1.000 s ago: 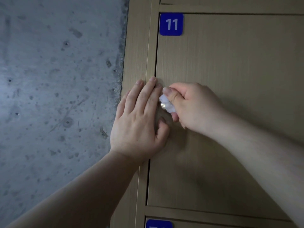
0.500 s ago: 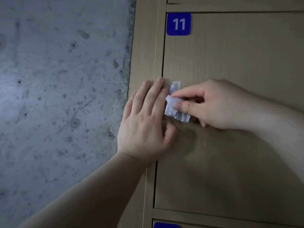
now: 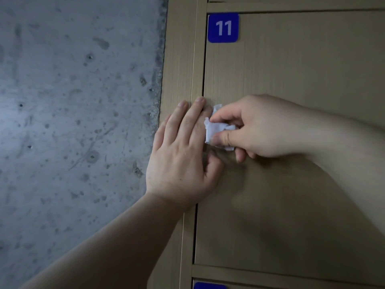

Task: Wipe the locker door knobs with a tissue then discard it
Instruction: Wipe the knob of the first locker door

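Right hand [image 3: 268, 130] shifted slightly, pinching tissue [image 3: 214, 130] beside flat, spread left hand [image 3: 181, 161].

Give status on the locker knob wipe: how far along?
Done: nothing confirmable; the knob is hidden behind the hands. In hand: the right hand pinches a crumpled white tissue at the left edge of the tan wooden locker door with the blue number 11 plate, while the left hand presses flat beside it. Left: discarding the tissue, and possibly the locker below, whose blue plate shows.
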Motion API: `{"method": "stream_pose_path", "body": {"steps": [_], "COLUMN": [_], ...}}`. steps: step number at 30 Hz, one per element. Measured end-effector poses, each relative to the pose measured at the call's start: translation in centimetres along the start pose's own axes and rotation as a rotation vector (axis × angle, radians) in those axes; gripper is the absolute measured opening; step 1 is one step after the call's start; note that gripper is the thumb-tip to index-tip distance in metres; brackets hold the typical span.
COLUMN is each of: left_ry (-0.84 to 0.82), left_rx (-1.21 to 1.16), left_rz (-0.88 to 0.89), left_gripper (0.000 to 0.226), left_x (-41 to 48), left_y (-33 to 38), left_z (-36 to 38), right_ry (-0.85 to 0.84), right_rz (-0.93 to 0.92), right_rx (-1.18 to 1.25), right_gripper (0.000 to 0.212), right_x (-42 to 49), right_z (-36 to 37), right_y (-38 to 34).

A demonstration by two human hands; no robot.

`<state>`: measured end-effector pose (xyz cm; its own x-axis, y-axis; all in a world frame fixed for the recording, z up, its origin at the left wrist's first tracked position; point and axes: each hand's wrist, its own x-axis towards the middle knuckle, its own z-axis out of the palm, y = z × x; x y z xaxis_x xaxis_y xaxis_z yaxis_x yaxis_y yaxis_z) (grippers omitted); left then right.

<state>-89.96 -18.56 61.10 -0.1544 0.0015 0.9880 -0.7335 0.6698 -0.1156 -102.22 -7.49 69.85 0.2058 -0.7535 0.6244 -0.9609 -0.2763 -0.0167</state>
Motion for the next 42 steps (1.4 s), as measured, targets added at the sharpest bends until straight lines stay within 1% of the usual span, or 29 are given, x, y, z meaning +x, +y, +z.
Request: {"method": "stream_pose_path", "body": {"steps": [2, 4, 7, 9, 11, 13, 15, 17, 18, 23, 26, 28, 31, 34, 38, 42], "left_ry": [-0.001, 0.001, 0.002, -0.003, 0.001, 0.004, 0.001, 0.001, 0.003, 0.002, -0.010, -0.015, -0.016, -0.024, -0.037, -0.026], "left_rx": [0.005, 0.007, 0.011, 0.018, 0.016, 0.012, 0.014, 0.017, 0.018, 0.023, 0.023, 0.022, 0.016, 0.006, 0.022, 0.011], "left_rz": [-0.003, -0.005, -0.003, -0.006, -0.005, -0.006, -0.007, -0.009, -0.010, -0.003, -0.002, -0.005, 0.002, 0.002, 0.005, 0.013], "left_gripper": [0.069, 0.069, 0.069, 0.069, 0.069, 0.070, 0.070, 0.068, 0.067, 0.067, 0.069, 0.071, 0.072, 0.073, 0.072, 0.072], "left_x": [0.0, 0.0, 0.0, 0.0, 0.0, 0.0, 0.0, 0.0, 0.0, 0.1, 0.1, 0.1, 0.0, 0.0, 0.0, -0.1], "left_y": [0.0, 0.0, 0.1, 0.1, 0.1, 0.1, 0.1, 0.1, 0.1, 0.1, 0.1, 0.0, 0.0, -0.1, -0.2, -0.2], "left_z": [0.0, 0.0, -0.1, -0.2, -0.2, -0.2, -0.2, -0.2, -0.2, -0.2, -0.3, -0.4, -0.3, -0.3, -0.2, -0.1], "right_ry": [-0.059, -0.028, 0.165, 0.262, 0.234, 0.120, 0.046, 0.043, 0.060, 0.238, 0.342, 0.348, 0.283, 0.286, 0.386, 0.496], "right_rz": [0.032, 0.039, 0.053, 0.062, 0.036, -0.003, -0.009, -0.008, -0.005, 0.058, 0.075, 0.083, 0.044, -0.003, -0.042, 0.018], "right_rx": [0.110, 0.177, 0.211, 0.268, 0.371, 0.431, 0.400, 0.369, 0.361, 0.319, 0.325, 0.359, 0.479, 0.582, 0.583, 0.585], "right_gripper": [0.019, 0.016, 0.036, 0.041, 0.032, 0.016, 0.020, 0.013, 0.009, 0.015, 0.030, 0.037, 0.032, 0.027, 0.030, 0.017], "right_x": [0.4, 0.7, 0.8, 0.5, 0.1, -0.2, -0.3, -0.1, 0.1, 0.0, 0.0, 0.0, -0.4, -1.0, -2.0, -2.1], "right_z": [-0.3, 0.2, 2.1, 3.0, 3.1, 2.7, 2.3, 2.2, 2.3, 3.7, 4.3, 4.4, 4.3, 4.9, 6.5, 7.5], "right_y": [0.1, 0.2, 0.5, 0.6, 1.0, 1.5, 2.0, 1.7, 1.4, 0.5, 0.3, 0.4, 0.9, 1.4, 1.6, 1.5]}}
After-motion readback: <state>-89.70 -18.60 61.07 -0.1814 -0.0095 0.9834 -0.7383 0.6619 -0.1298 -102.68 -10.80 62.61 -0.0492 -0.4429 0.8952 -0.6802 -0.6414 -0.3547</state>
